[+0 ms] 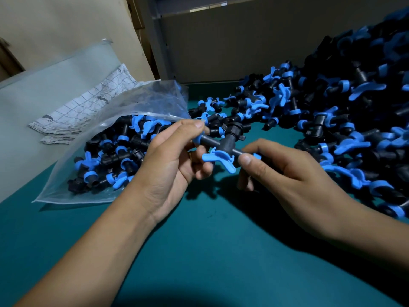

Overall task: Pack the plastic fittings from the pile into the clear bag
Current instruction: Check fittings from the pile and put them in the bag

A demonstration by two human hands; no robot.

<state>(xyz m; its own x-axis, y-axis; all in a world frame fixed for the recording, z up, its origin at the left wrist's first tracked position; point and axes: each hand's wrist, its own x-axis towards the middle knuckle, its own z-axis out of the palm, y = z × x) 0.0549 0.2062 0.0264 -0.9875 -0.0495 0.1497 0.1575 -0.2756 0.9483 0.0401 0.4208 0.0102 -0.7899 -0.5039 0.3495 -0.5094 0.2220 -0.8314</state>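
The left hand (174, 156) and the right hand (287, 169) share one dark grey T-shaped plastic fitting with blue winged collars (223, 147), held above the teal table top (199, 251). The left hand pinches the fitting's upper-left stub between thumb and forefinger, its other fingers curled underneath; the right hand pinches the lower-right stub between thumb and forefinger. The fitting's long axis runs slantwise, from upper left by the left fingertips down to lower right by the right thumb, and its thick threaded branch points up and away from the person. One blue wing juts down below the bar, between the two hands. Just left of the fitting lies a clear plastic bag (141, 100) on its side, its open mouth turned toward the fitting and touching the left forefinger; it is part filled with more black and blue fittings heaped toward its lower left corner. Right of the held fitting, a big pile of the same black and blue fittings (345, 111) rises toward the far right, its near edge just behind the right hand. Beyond the bag, a folded grey-checked white cloth (88, 107) rests against a frosted sheet (55, 80).
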